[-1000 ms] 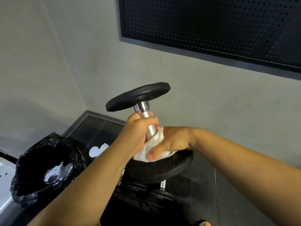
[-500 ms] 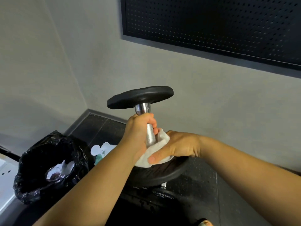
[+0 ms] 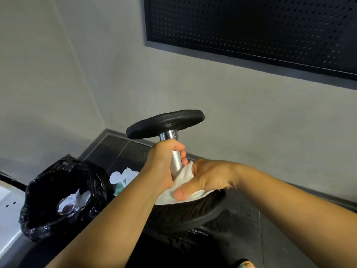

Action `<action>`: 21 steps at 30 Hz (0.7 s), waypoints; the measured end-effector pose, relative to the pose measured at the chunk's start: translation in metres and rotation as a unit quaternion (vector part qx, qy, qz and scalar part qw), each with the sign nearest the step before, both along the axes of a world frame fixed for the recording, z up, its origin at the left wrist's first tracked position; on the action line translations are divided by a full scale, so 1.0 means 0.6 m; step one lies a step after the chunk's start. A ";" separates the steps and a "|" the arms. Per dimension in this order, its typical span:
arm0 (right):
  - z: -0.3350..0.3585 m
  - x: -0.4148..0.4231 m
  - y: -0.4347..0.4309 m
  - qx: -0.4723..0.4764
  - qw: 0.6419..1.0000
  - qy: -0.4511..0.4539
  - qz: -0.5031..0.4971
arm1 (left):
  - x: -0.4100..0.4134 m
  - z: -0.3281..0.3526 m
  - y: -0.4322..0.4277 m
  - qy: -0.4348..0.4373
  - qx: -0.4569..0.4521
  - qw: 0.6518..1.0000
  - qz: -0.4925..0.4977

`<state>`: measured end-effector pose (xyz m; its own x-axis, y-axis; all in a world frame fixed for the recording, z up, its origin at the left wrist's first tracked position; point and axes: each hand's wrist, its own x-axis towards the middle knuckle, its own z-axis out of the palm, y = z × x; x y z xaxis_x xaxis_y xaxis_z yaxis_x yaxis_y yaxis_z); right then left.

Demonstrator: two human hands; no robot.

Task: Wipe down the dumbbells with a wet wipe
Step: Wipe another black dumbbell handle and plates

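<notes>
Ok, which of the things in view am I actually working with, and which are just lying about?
In the job:
dumbbell, gripped at its handle by the left hand
wet wipe, held against the lower plate by the right hand

Just lying about:
black-bagged bin
white and green packet on the floor
perforated wall panel

Faint print (image 3: pixel 199 233) below dumbbell (image 3: pixel 166 122), unreadable

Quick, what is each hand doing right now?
Left hand: closed around the dumbbell handle, holding it upright.
Right hand: holding the white wet wipe against the lower plate.
</notes>
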<state>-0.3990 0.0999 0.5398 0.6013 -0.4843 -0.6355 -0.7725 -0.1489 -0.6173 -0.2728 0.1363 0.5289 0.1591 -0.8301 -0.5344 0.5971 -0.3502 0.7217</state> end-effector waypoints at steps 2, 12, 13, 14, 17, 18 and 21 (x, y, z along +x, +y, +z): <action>0.003 -0.013 -0.004 0.010 1.000 -0.013 0.011 | 0.005 -0.003 0.005 0.049 -0.002 0.999 -0.018; 0.023 -0.009 0.007 -0.363 0.930 0.054 -0.014 | 0.036 -0.026 0.030 0.120 0.014 0.990 -0.076; 0.023 -0.004 0.015 -0.417 0.908 0.039 -0.021 | 0.037 -0.028 0.033 0.120 0.023 0.989 -0.078; 0.024 0.000 0.021 -0.464 0.885 0.009 -0.036 | 0.036 -0.027 0.035 0.120 0.031 0.989 -0.081; 0.013 0.018 0.033 -0.562 0.826 -0.031 -0.040 | 0.033 -0.031 0.038 0.135 0.028 0.988 -0.068; 0.003 0.025 0.038 -0.577 0.815 -0.035 -0.022 | 0.031 -0.033 0.039 0.141 0.020 0.988 -0.059; -0.025 0.047 0.042 -0.598 0.796 -0.090 0.032 | 0.027 -0.037 0.038 0.155 0.009 0.987 -0.046</action>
